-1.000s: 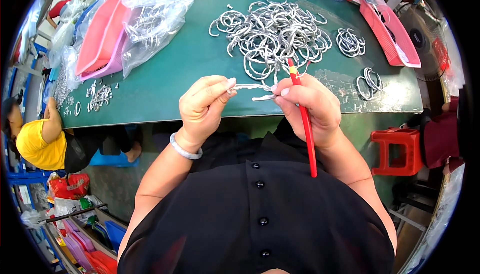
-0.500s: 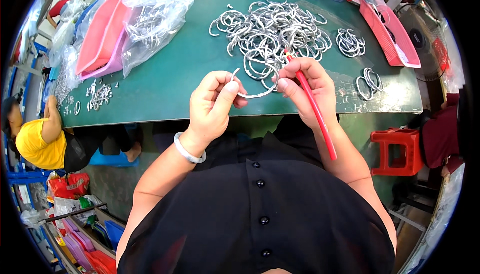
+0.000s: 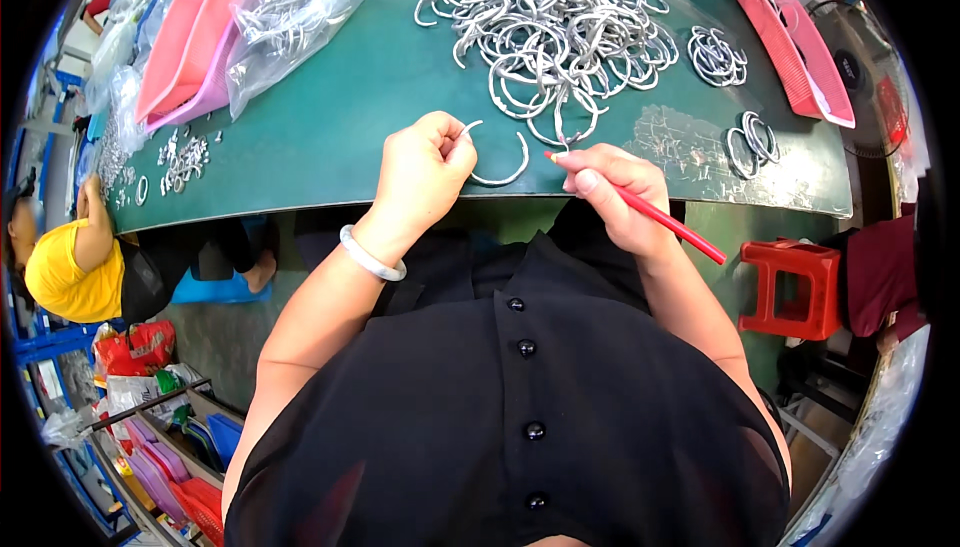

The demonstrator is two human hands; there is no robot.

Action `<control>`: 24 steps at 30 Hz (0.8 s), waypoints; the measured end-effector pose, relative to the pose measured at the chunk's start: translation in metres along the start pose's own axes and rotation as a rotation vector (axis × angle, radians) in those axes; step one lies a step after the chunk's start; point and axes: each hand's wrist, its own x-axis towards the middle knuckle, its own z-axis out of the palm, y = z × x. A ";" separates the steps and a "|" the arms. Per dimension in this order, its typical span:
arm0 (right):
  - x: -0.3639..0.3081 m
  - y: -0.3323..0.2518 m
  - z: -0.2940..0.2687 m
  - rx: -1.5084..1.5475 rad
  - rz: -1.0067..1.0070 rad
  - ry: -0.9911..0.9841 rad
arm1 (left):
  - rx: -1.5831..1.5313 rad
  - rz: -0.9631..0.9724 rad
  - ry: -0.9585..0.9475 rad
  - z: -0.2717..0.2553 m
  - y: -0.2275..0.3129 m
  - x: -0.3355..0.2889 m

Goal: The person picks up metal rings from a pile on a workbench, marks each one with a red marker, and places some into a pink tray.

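Observation:
Near the table's front edge, my left hand (image 3: 427,165) pinches one end of an open silver bangle (image 3: 508,176), its gap facing up and away from me. A pale bracelet circles my left wrist. In my right hand (image 3: 622,197) lies a red pencil (image 3: 668,217), held like a pen, its tip pointing left toward the bangle but apart from it. Just beyond both hands spreads a large heap of silver bangles (image 3: 560,37), tangled together on the green table (image 3: 330,147).
Two small bangle groups (image 3: 717,57) (image 3: 752,144) lie right of the heap, near a pink basket (image 3: 790,47). Pink trays (image 3: 185,47) and a clear bag (image 3: 295,22) stand at left, beside small metal pieces (image 3: 180,159). A person in yellow (image 3: 80,277) sits left; a red stool (image 3: 790,289) stands right.
My right hand has let go of the bangle and moved slightly down, away from it. The red pencil has swung so its tip points left. My left hand still holds the bangle.

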 end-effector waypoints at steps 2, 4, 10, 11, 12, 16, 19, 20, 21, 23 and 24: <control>0.001 -0.006 0.011 -0.018 0.032 0.031 | 0.096 0.059 0.029 0.002 -0.001 0.001; -0.002 -0.004 0.016 0.204 0.180 0.084 | 0.191 0.121 0.058 0.004 -0.002 0.001; 0.000 -0.003 0.019 -0.115 0.011 -0.019 | 0.329 0.215 0.129 0.008 -0.007 0.002; 0.001 -0.002 0.020 -0.148 -0.020 -0.018 | 0.338 0.249 0.151 0.009 -0.009 0.002; 0.001 -0.001 0.020 -0.148 -0.017 -0.021 | 0.348 0.284 0.172 0.009 -0.010 0.002; 0.003 0.002 0.023 -0.207 -0.073 -0.019 | 0.363 0.298 0.190 0.010 -0.010 0.003; 0.004 0.003 0.024 -0.233 -0.097 -0.016 | 0.378 0.286 0.189 0.010 -0.009 0.003; 0.004 0.003 0.023 -0.238 -0.097 -0.013 | 0.385 0.281 0.184 0.010 -0.009 0.003; 0.004 0.003 0.023 -0.238 -0.097 -0.014 | 0.391 0.277 0.178 0.010 -0.009 0.003; 0.004 0.002 0.023 -0.251 -0.088 -0.019 | 0.397 0.275 0.177 0.010 -0.008 0.003; 0.005 0.002 0.023 -0.251 -0.087 -0.020 | 0.404 0.274 0.175 0.010 -0.008 0.004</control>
